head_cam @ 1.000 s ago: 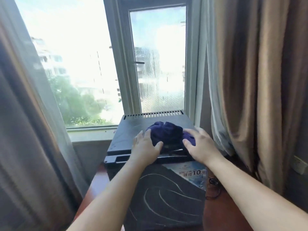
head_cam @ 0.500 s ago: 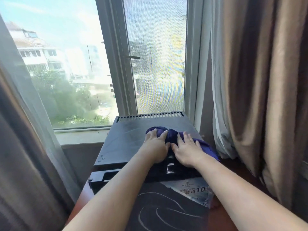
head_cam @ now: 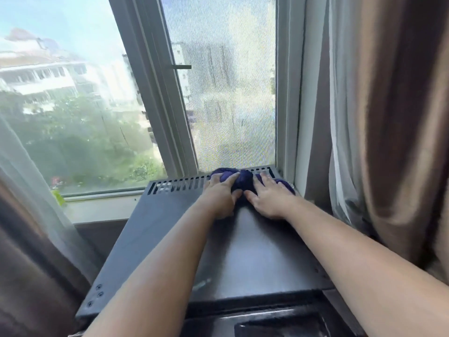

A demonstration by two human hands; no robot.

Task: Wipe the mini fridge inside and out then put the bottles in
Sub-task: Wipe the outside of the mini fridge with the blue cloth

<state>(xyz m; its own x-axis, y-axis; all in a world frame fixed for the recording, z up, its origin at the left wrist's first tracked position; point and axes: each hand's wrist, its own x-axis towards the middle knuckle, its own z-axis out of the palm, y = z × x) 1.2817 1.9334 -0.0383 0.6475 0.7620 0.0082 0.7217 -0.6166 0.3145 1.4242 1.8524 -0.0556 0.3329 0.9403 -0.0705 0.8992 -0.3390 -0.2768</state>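
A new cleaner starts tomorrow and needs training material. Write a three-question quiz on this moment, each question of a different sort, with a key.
1. Where on the mini fridge is the purple cloth? A: at the front edge of the top. B: at the back of the top, on the vent slots. C: inside.
2. True or false: the cloth lies untouched.
3. Which hand is nearer the brown curtain?

Key: 1 B. 2 False: the left hand and the right hand both press it. 3 The right hand.
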